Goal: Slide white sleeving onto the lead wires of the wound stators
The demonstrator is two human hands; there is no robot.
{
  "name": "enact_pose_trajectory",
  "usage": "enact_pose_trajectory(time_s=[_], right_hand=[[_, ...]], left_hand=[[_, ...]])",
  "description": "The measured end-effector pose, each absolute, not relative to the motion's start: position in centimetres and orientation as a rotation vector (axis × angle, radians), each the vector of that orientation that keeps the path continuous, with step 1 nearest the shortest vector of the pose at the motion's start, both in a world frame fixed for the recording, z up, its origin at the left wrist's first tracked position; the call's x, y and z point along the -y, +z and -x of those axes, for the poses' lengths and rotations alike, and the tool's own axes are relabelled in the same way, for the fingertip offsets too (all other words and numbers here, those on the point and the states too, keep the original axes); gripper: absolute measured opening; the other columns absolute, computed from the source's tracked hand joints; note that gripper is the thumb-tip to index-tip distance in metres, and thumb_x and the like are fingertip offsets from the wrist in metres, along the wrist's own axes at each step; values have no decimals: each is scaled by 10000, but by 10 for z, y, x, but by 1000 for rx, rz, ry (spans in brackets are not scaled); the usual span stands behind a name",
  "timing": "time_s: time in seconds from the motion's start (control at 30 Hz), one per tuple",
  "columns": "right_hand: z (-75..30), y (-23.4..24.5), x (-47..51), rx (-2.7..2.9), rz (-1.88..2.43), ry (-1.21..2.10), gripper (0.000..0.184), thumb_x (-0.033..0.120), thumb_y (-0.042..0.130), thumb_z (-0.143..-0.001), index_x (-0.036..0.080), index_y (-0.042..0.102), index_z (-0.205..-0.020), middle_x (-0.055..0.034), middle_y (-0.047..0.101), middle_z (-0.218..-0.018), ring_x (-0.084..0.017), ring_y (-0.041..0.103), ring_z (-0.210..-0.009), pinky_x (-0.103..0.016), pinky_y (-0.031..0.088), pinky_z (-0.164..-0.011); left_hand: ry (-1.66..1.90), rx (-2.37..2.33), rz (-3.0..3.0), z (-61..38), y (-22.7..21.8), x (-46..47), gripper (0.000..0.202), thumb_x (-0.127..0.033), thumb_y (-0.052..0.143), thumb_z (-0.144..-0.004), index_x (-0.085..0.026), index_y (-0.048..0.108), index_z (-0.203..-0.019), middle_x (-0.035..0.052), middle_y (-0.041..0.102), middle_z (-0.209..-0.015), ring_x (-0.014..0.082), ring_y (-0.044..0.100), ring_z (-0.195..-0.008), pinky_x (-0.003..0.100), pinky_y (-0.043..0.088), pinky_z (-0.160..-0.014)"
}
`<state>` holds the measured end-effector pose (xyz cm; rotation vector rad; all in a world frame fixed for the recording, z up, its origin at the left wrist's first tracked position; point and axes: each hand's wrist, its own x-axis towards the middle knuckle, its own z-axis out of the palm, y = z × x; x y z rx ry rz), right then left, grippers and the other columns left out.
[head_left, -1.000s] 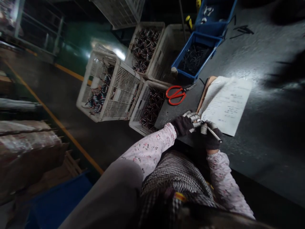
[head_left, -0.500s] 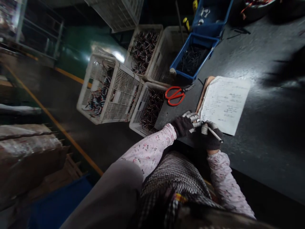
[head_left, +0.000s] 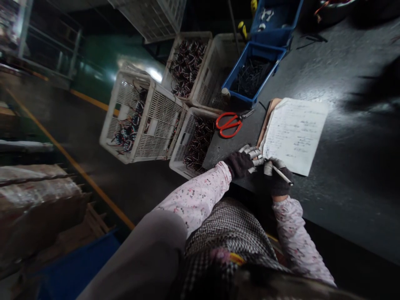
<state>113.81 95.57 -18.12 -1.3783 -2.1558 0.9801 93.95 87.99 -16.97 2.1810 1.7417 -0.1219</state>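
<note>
My right hand (head_left: 278, 178), in a dark glove with pale-wrapped fingers, grips a white pen (head_left: 283, 176). Its tip end lies by the lower left corner of a notebook (head_left: 295, 133) whose page carries handwriting. My left hand (head_left: 242, 163), gloved alike, rests on the table edge with its fingers stretched out against that same corner, touching or nearly touching the page. Beyond the left hand lies a pair of scissors (head_left: 229, 125) with red handles, blades pointing away to the right.
Blue bins (head_left: 237, 75) stand at the back of the dark table (head_left: 350, 166), one with black parts. White plastic crates (head_left: 165, 121) with bundled wires stand to the left. Wrapped cartons (head_left: 34, 196) are at far left, past a yellow floor line (head_left: 90, 177).
The view has shifted very slightly. Both hands, the pen and the notebook stay in nearly the same places.
</note>
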Motion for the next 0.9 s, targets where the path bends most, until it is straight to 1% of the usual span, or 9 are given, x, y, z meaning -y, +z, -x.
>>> enact_pose_trajectory(time_s=[0.13, 0.3, 0.4, 0.47, 0.53, 0.63, 0.7, 0.83, 0.9], right_hand=[[-1137, -179, -953, 2035, 1418, 1016, 340, 436, 577, -1048, 190, 811, -1019, -165, 837, -865, -274, 785, -771, -398, 653, -813], [-1136, -176, -953, 1962, 1440, 1080, 291, 440, 598, -1031, 219, 784, -994, -163, 841, -859, -294, 800, -793, -420, 673, -817], [-1135, -177, -954, 1972, 1465, 1069, 366, 475, 567, -1031, 198, 805, -1011, -176, 849, -877, -303, 817, -813, -415, 680, -817], [-1134, -177, -953, 2011, 1464, 1026, 426, 488, 543, -1033, 174, 831, -1036, -185, 853, -888, -299, 819, -808, -402, 677, -803], [-1134, -178, -953, 2035, 1457, 994, 444, 488, 536, -1025, 166, 841, -1043, -186, 849, -878, -297, 815, -790, -394, 671, -779], [-1134, -177, -953, 2039, 1463, 996, 401, 472, 545, -1015, 183, 823, -1017, -179, 834, -858, -300, 808, -768, -404, 665, -766], [-1135, -177, -954, 2038, 1471, 1012, 356, 450, 559, -1018, 195, 808, -1019, -182, 831, -872, -307, 811, -785, -420, 669, -785], [-1135, -174, -953, 2016, 1477, 1068, 271, 417, 582, -1018, 229, 776, -994, -184, 838, -886, -326, 817, -828, -454, 685, -840], [-1135, -173, -953, 1987, 1494, 1080, 269, 416, 584, -1012, 226, 774, -1010, -189, 841, -894, -338, 812, -830, -474, 691, -852]], left_hand=[[-81, -1747, -2168, -940, -170, -879, 462, -363, 728, -1216, -250, 869, -1642, 187, 718, -1806, 431, 627, -1734, 726, 485, -1466], [-42, -1750, -2163, -939, -170, -879, 469, -348, 730, -1217, -249, 864, -1655, 209, 720, -1798, 433, 610, -1754, 744, 478, -1470], [-30, -1739, -2175, -939, -172, -879, 489, -349, 745, -1206, -257, 851, -1674, 212, 738, -1774, 437, 617, -1746, 765, 455, -1477], [-39, -1731, -2181, -938, -172, -879, 502, -352, 746, -1205, -253, 842, -1688, 212, 737, -1775, 436, 608, -1756, 756, 451, -1483], [-53, -1727, -2179, -938, -172, -880, 508, -361, 735, -1214, -258, 831, -1703, 201, 731, -1786, 428, 596, -1770, 737, 453, -1490], [-65, -1721, -2174, -938, -171, -880, 512, -368, 733, -1219, -264, 823, -1712, 186, 717, -1808, 422, 579, -1787, 714, 461, -1496], [-57, -1722, -2170, -938, -170, -880, 515, -354, 731, -1216, -259, 822, -1714, 185, 713, -1813, 422, 570, -1795, 705, 464, -1497], [-34, -1728, -2142, -938, -167, -880, 529, -320, 734, -1206, -267, 813, -1726, 190, 724, -1798, 426, 578, -1788, 726, 469, -1487], [-39, -1730, -2132, -938, -166, -880, 543, -310, 740, -1200, -268, 805, -1737, 195, 714, -1809, 430, 571, -1794, 736, 468, -1485]])
